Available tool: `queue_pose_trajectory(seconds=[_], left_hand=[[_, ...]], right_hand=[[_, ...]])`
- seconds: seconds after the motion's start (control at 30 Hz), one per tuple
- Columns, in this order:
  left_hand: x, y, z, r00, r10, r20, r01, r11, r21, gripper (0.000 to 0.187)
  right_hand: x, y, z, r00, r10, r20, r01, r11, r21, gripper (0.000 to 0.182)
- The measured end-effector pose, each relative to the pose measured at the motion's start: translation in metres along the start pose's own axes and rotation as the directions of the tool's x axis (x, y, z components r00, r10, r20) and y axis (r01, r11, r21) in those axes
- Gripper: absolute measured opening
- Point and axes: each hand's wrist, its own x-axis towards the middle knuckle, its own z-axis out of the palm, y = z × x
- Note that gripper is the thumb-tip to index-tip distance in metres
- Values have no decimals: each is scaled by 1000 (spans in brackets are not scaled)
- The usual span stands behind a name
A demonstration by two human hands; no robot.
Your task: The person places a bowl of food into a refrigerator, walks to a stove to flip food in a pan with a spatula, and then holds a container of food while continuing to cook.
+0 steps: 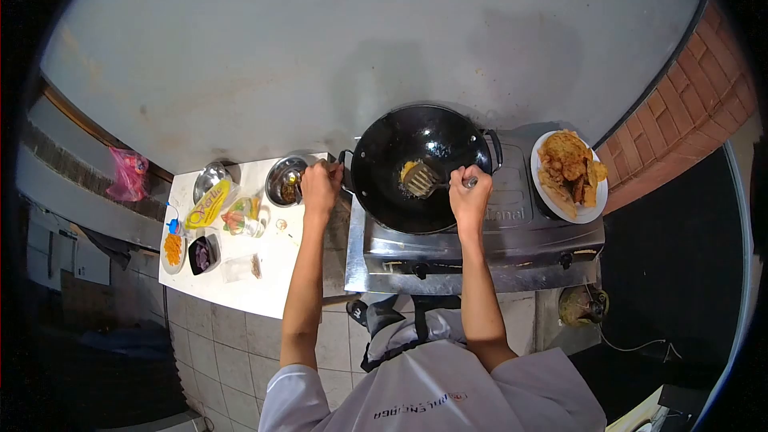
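Observation:
A black wok sits on the stove. My right hand is closed round the handle of a slotted metal spatula, whose blade rests inside the wok over a small piece of yellow food. At the wok's left side, my left hand has its fingers closed at the wok handle; the fingers partly cover the grip. Just left of that hand stands a metal bowl with a dark yellowish content, apparently oil or sauce.
On the white table are a second metal bowl, a yellow packet, a plate of orange shreds and a black bowl. Fried food fills a white plate on the stove's right.

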Motion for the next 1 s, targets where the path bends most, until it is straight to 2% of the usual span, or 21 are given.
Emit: queue_pose_trajectory(seconds=[0.07,0.4,0.47,0.63,0.77,0.97,1.0], left_hand=[[0,1,-1,1000,4,8,-4,1000,1,17],[2,0,-2,999,31,6,-31,1000,1,17],[2,-1,-2,1000,28,8,-28,1000,-9,17],[3,-1,-2,999,35,19,-35,999,-18,17],[3,-1,-4,995,97,-7,-97,995,-32,19],[6,-4,-4,994,113,3,-113,994,-4,20],[6,-2,-6,995,97,16,-97,995,-30,19]], right_hand=[[-1,-3,0,999,-48,-11,47,996,-78,24],[0,-8,0,1000,-26,5,26,992,-126,25],[0,-7,-1,997,-82,9,83,993,-87,25],[-1,-12,-6,995,-65,80,68,997,-32,25],[-4,-13,-7,991,-61,123,58,998,31,24],[-10,-19,-15,991,5,132,-5,1000,-3,22],[-11,-25,-18,981,107,165,-119,990,69,21]])
